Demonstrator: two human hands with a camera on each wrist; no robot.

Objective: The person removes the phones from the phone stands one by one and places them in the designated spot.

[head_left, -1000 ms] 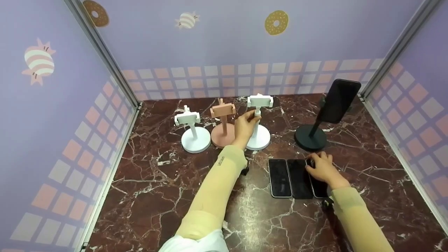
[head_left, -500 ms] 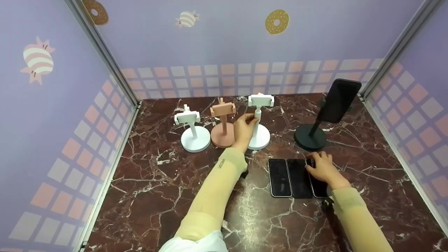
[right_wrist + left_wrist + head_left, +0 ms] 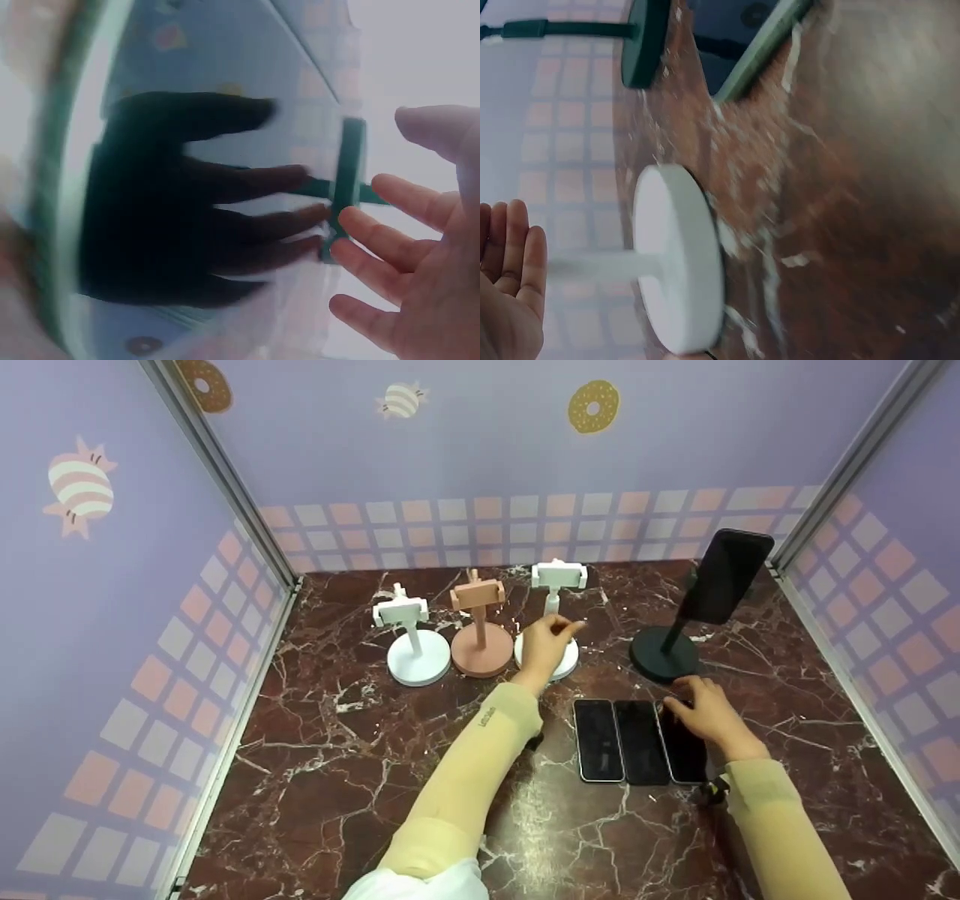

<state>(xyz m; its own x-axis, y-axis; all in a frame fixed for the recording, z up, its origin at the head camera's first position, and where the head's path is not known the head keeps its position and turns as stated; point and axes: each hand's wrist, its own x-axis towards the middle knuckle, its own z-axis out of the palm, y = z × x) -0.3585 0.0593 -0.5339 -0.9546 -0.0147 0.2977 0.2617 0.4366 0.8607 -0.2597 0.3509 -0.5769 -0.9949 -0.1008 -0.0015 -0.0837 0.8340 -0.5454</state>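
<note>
In the head view my left hand hovers in front of the taller white phone stand, hiding part of its post and round base. The left wrist view has that hand's fingers extended and empty, beside the post above the white base. My right hand hovers over the far end of the rightmost phone, fingers spread. That phone's glossy screen mirrors the hand in the right wrist view. Left of it lie the middle phone and the left phone, side by side, screens up.
A black stand at the right holds a tilted phone. Left of the tall white stand are a pink stand and a shorter white stand, both with bare clamps. Purple patterned walls border the marble table.
My left hand has let go of the tall white stand's post and moved down and slightly right. My right hand has shifted a little right and farther from me, uncovering more of the phone.
</note>
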